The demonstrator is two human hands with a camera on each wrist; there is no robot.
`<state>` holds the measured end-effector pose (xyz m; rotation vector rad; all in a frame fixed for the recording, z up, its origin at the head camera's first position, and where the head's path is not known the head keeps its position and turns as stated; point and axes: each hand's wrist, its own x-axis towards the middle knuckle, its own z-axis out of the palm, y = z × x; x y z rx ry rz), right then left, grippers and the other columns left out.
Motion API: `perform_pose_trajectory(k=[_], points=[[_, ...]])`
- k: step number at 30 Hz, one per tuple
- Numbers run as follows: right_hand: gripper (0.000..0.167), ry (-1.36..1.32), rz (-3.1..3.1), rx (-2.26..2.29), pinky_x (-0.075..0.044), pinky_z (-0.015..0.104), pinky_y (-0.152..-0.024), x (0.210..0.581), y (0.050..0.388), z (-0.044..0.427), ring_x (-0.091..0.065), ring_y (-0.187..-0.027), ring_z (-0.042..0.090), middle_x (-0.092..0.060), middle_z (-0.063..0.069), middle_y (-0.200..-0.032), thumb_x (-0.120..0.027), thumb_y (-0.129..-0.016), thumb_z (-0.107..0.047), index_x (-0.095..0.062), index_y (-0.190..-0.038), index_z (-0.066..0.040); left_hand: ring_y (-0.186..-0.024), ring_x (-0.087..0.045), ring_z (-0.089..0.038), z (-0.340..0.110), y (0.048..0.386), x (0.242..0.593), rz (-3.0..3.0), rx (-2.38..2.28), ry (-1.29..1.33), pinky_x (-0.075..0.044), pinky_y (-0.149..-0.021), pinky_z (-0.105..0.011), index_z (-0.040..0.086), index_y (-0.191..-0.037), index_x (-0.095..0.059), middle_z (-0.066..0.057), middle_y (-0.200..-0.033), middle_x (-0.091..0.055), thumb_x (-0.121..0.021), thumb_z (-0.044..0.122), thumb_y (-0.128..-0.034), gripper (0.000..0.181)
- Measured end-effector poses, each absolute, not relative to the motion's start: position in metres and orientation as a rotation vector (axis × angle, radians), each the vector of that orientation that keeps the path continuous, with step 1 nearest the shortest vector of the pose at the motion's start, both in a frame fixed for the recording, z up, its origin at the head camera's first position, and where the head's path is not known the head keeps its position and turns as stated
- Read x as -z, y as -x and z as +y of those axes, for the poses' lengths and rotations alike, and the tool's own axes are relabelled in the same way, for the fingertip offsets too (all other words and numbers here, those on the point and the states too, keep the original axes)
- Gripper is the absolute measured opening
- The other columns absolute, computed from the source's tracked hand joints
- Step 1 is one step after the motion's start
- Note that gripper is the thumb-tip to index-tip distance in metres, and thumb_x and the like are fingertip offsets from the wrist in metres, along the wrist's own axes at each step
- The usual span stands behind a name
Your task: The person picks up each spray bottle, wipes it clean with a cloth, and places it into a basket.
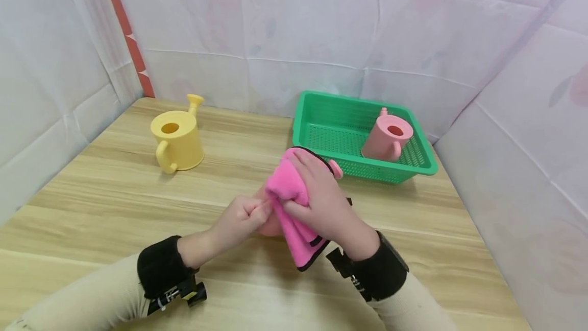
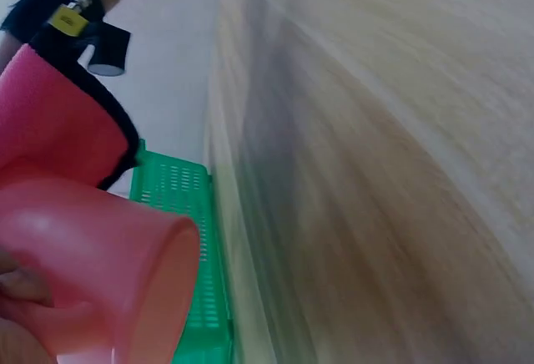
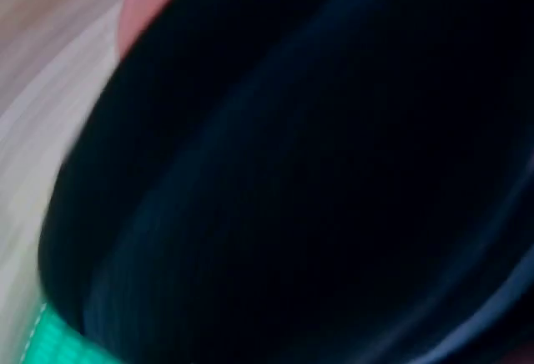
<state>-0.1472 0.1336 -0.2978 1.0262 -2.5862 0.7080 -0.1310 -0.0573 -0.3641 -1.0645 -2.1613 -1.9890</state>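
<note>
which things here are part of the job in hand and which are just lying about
In the job:
pink watering can, gripped by the left fingers
pink cloth, held against it by the right fingers

Not held, apparently just lying about:
yellow watering can
green basket
second pink watering can, inside the basket

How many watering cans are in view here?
3: a yellow can on the table, a pink can in the green basket, and a second pink can held by the left hand, partly hidden by the cloth.
</note>
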Motion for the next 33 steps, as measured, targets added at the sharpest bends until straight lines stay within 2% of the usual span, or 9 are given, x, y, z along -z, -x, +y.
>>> perform_pose_trajectory(k=[5, 8, 12, 17, 20, 25, 28, 30, 33], points=[[0.073, -1.152, -2.524, -0.512, -0.017, 0.046, -0.109, 0.302, 0.141, 0.125, -0.026, -0.136, 0.027, -0.037, 0.013, -0.144, -0.065, -0.077, -0.033, -0.04, -0.139, -0.003, -0.055, -0.042, -0.001, -0.053, 0.13, 0.37, -2.079, 1.928, 1.229, -0.04, -0.049, -0.02, 0.008, -0.06, -0.033, 0.002, -0.054, -0.04, -0.048, -0.005, -0.0785, 0.027], [0.069, -1.169, -2.495, -0.559, -0.019, 0.042, -0.109, 0.303, 0.148, 0.13, -0.03, -0.134, 0.024, -0.041, 0.011, -0.141, -0.064, -0.078, -0.033, -0.043, -0.137, -0.004, -0.052, -0.041, -0.001, -0.051, 0.13, 0.371, -2.059, 1.845, 1.232, -0.04, -0.047, -0.02, 0.009, -0.059, -0.033, 0.001, -0.052, -0.04, -0.048, -0.005, -0.0789, 0.029], [0.039, -1.159, -2.571, -0.841, -0.034, 0.033, -0.099, 0.303, 0.162, 0.144, -0.048, -0.116, 0.014, -0.056, -0.001, -0.12, -0.06, -0.084, -0.031, -0.056, -0.12, -0.017, -0.046, -0.031, 0.001, -0.051, 0.125, 0.37, -2.045, 1.772, 1.216, -0.031, -0.04, -0.017, 0.01, -0.054, -0.032, 0.001, -0.047, -0.034, -0.052, -0.005, -0.0837, 0.038], [0.011, -1.061, -2.708, -1.104, -0.043, 0.031, -0.084, 0.303, 0.166, 0.156, -0.052, -0.093, 0.006, -0.055, -0.012, -0.097, -0.057, -0.089, -0.03, -0.054, -0.1, -0.029, -0.048, -0.025, 0.003, -0.052, 0.12, 0.369, -2.038, 1.705, 1.199, -0.023, -0.041, -0.013, 0.011, -0.054, -0.03, 0.003, -0.048, -0.029, -0.057, -0.004, -0.084, 0.043], [0.017, -1.02, -2.7, -1.01, -0.043, 0.032, -0.086, 0.303, 0.16, 0.15, -0.052, -0.093, 0.008, -0.055, -0.009, -0.098, -0.059, -0.087, -0.03, -0.055, -0.103, -0.025, -0.049, -0.024, 0.003, -0.052, 0.12, 0.369, -2.051, 1.697, 1.185, -0.023, -0.043, -0.012, 0.011, -0.054, -0.03, 0.003, -0.048, -0.028, -0.057, -0.004, -0.0834, 0.042], [0.052, -1.059, -2.564, -0.704, -0.035, 0.037, -0.099, 0.302, 0.14, 0.129, -0.048, -0.114, 0.018, -0.056, 0.005, -0.12, -0.064, -0.079, -0.034, -0.053, -0.123, -0.008, -0.05, -0.031, 0.003, -0.054, 0.12, 0.372, -2.031, 1.657, 1.221, -0.031, -0.043, -0.013, 0.009, -0.058, -0.039, 0.003, -0.05, -0.036, -0.057, -0.005, -0.0797, 0.032], [0.067, -1.127, -2.49, -0.573, -0.027, 0.041, -0.105, 0.301, 0.128, 0.119, -0.04, -0.126, 0.023, -0.049, 0.009, -0.133, -0.067, -0.076, -0.039, -0.049, -0.131, -0.006, -0.063, -0.049, -0.004, -0.054, 0.121, 0.374, -1.967, 1.642, 1.276, -0.046, -0.057, -0.02, 0.002, -0.079, -0.052, -0.004, -0.068, -0.053, -0.062, -0.004, -0.0805, 0.012], [0.071, -1.166, -2.461, -0.556, -0.026, 0.043, -0.106, 0.301, 0.123, 0.115, -0.039, -0.128, 0.024, -0.048, 0.009, -0.134, -0.07, -0.074, -0.04, -0.048, -0.133, -0.005, -0.075, -0.056, -0.011, -0.054, 0.121, 0.374, -1.92, 1.651, 1.297, -0.049, -0.067, -0.025, 0.0, -0.094, -0.052, -0.008, -0.081, -0.057, -0.066, -0.003, -0.0793, 0.02], [0.076, -1.152, -2.474, -0.608, -0.026, 0.042, -0.106, 0.301, 0.124, 0.117, -0.039, -0.127, 0.023, -0.049, 0.008, -0.134, -0.072, -0.073, -0.041, -0.045, -0.135, -0.005, -0.07, -0.053, -0.009, -0.054, 0.121, 0.375, -1.903, 1.635, 1.29, -0.047, -0.061, -0.022, 0.004, -0.084, -0.049, -0.006, -0.074, -0.054, -0.062, -0.006, -0.0791, 0.017]])
